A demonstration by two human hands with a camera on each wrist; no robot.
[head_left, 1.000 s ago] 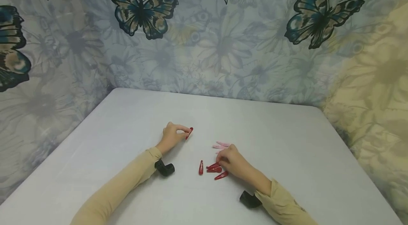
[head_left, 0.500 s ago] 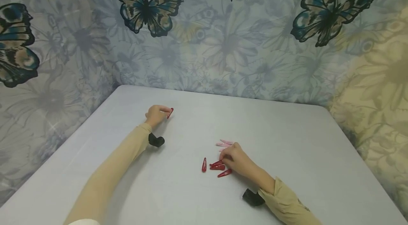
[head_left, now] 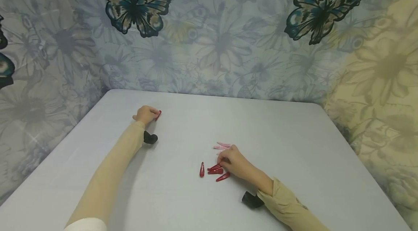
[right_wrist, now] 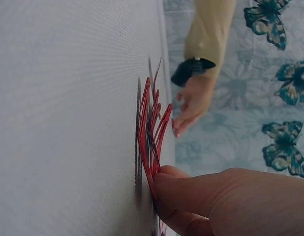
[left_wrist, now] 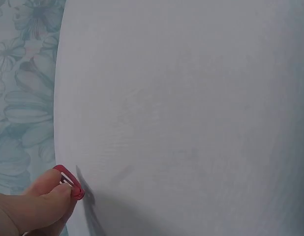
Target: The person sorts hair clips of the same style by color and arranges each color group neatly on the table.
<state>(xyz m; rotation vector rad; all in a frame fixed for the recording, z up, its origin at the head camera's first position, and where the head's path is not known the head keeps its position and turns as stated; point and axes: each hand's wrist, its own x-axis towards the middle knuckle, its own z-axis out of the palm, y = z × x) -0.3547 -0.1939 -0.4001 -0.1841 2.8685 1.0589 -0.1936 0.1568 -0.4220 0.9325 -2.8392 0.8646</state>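
Near the far left of the table, my left hand point(head_left: 146, 114) pinches a red snap hair clip point(head_left: 158, 115) between thumb and fingers. The left wrist view shows that clip point(left_wrist: 71, 182) raised off the surface, its shadow beside it. My right hand point(head_left: 233, 160) is low over a small group of red hair clips point(head_left: 215, 171). Its thumb and fingertips pinch the end of one red clip point(right_wrist: 145, 132) in the right wrist view. A separate red clip point(head_left: 201, 170) lies left of the group. Pink hair clips point(head_left: 222, 146) lie behind the right fingers, partly hidden.
The white table point(head_left: 176, 194) ends at a far edge against a wall covering point(head_left: 222, 53) printed with butterflies and flowers. A black wrist camera point(head_left: 150, 137) is on the left wrist, and another black camera point(head_left: 252, 200) is on the right.
My left hand has carried its red clip away from the group, towards the far left of the table. My right hand has stayed at the red clips. The head view has shifted slightly.
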